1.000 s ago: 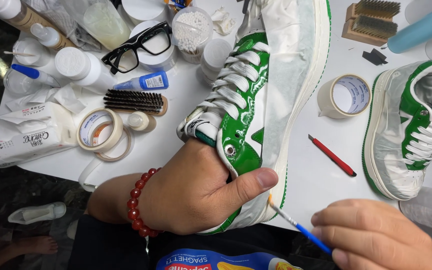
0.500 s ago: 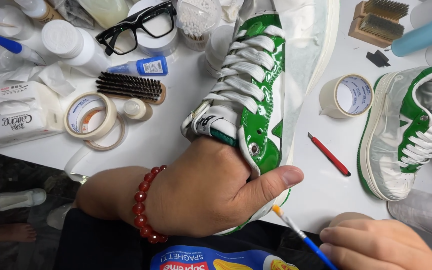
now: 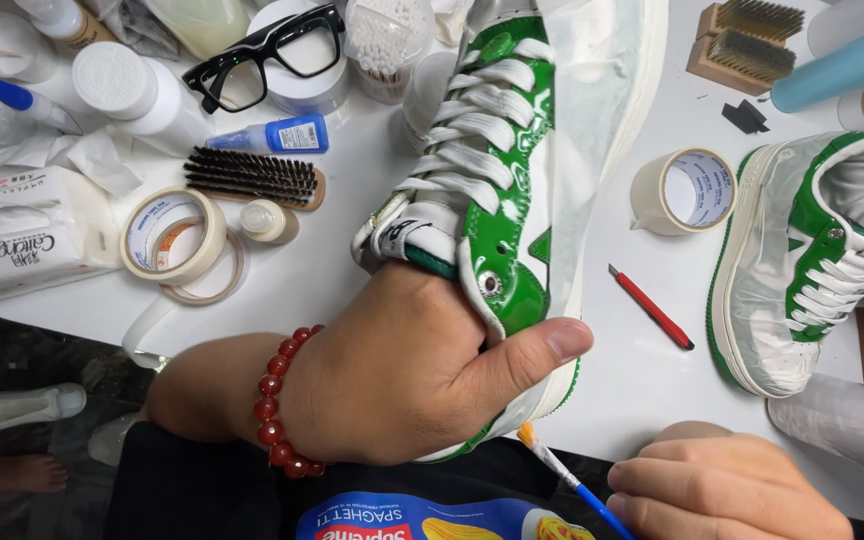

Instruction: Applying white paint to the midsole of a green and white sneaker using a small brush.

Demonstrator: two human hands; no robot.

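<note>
Sneaker in green and white fills the middle of the head view, its heel gripped at about six o'clock by the left hand, whose fingers go inside the collar while the thumb presses flat along the outer side. Its side panel and sole edge look covered in pale masking tape, with the glossy green parts bare, so the masking on this shoe seems done. At five o'clock the right hand is closed around a fine paintbrush with a blue handle; the orange-tinted tip sits just beside the sole near the heel, and I cannot tell whether it touches. No fresh paint shows on the sole here, so I judge the brushwork barely begun or confined to this heel edge.

At three o'clock the second sneaker lies on its side on the white table, also taped. Between the two shoes lie a tape roll and a red craft knife. At nine o'clock sit more masking tape rolls and a black bristle brush; black glasses rest on a white jar at eleven o'clock
</note>
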